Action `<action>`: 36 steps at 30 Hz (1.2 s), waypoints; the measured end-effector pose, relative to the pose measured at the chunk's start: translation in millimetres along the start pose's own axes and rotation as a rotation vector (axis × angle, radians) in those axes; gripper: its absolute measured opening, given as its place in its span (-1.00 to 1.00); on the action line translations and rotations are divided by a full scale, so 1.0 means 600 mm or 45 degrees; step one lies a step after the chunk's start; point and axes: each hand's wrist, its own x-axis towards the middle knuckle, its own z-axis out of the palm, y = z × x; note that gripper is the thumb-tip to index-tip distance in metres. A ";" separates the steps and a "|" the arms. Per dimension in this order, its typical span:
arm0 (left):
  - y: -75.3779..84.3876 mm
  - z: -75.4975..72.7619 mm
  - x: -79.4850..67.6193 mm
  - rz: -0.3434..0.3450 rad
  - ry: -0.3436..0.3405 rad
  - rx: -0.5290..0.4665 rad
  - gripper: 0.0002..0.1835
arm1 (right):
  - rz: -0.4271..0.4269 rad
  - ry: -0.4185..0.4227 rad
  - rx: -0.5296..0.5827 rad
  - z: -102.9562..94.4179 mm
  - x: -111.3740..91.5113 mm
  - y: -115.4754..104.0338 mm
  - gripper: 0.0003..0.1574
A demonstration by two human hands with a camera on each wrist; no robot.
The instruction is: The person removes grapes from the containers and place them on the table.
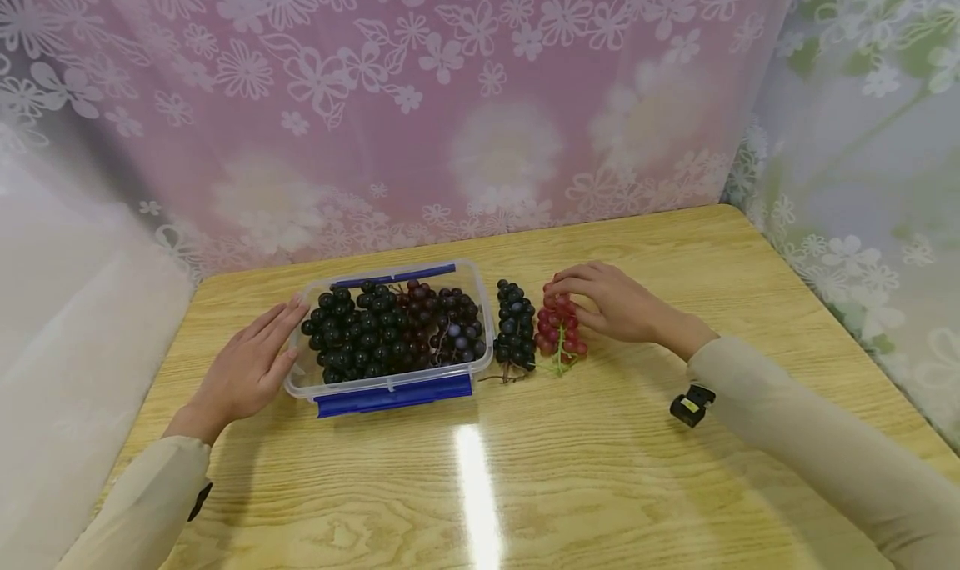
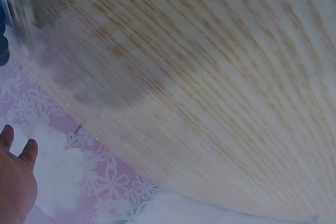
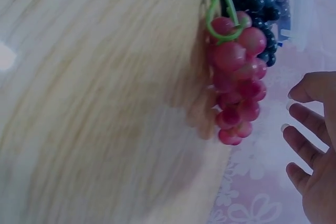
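Observation:
A clear plastic box (image 1: 302,380) with blue clips holds several bunches of dark grapes (image 1: 360,337). My left hand (image 1: 251,357) lies against the box's left end, its fingers straight. In the left wrist view part of that hand (image 2: 18,187) shows at the lower left. Right of the box lie a bunch of black grapes (image 1: 515,324) and a bunch of red grapes (image 1: 558,328) with a green stem. Over the far end of the red bunch is my right hand (image 1: 618,303). In the right wrist view its loosely bent fingers (image 3: 307,150) stand apart from the red grapes (image 3: 239,77).
The wooden table (image 1: 600,470) carries the box and both loose bunches. A pink flowered cloth (image 1: 495,137) hangs behind its back edge, with a pale flowered cloth (image 1: 862,178) on the right. A black strap device (image 1: 692,405) sits at the right sleeve.

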 end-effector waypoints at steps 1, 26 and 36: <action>0.000 0.000 0.000 0.000 0.000 -0.001 -0.37 | 0.009 0.001 -0.005 -0.003 0.001 -0.003 -0.53; -0.003 0.004 0.000 0.018 0.014 0.003 -0.37 | 0.025 0.034 -0.068 -0.055 0.054 -0.063 -0.56; -0.004 0.005 0.000 0.021 0.020 -0.002 -0.35 | -0.057 0.040 -0.106 -0.064 0.076 -0.079 -0.54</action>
